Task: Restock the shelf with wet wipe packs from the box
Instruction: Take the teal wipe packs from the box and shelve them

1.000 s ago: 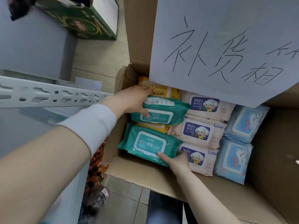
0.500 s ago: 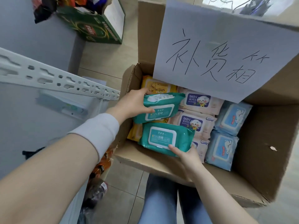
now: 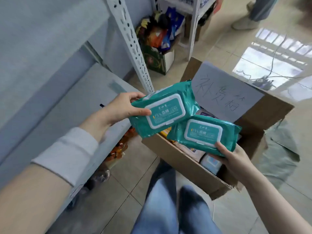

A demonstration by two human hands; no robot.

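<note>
My left hand (image 3: pixel 121 108) grips one teal wet wipe pack (image 3: pixel 165 108) by its left edge, lifted above the near left corner of the cardboard box (image 3: pixel 179 159). A second teal wet wipe pack (image 3: pixel 204 134) is in my right hand (image 3: pixel 234 159), held over the box's front side with fingers under it and thumb on top. Both packs show white flip lids. More packs lie inside the box, mostly hidden under the two held ones. The grey shelf (image 3: pixel 79 105) runs along the left, beside my left forearm.
A white perforated upright (image 3: pixel 133 46) of the shelf stands just behind my left hand. A handwritten paper sign (image 3: pixel 224 92) hangs on the box's far flap. Bottles (image 3: pixel 118 149) sit under the shelf. A green carton (image 3: pixel 157 59) of snacks stands on the floor behind. Another person's feet (image 3: pixel 246 22) are at top right.
Both hands have lifted their teal packs out of the box, and the view has pulled back and upward, showing the shelf and floor.
</note>
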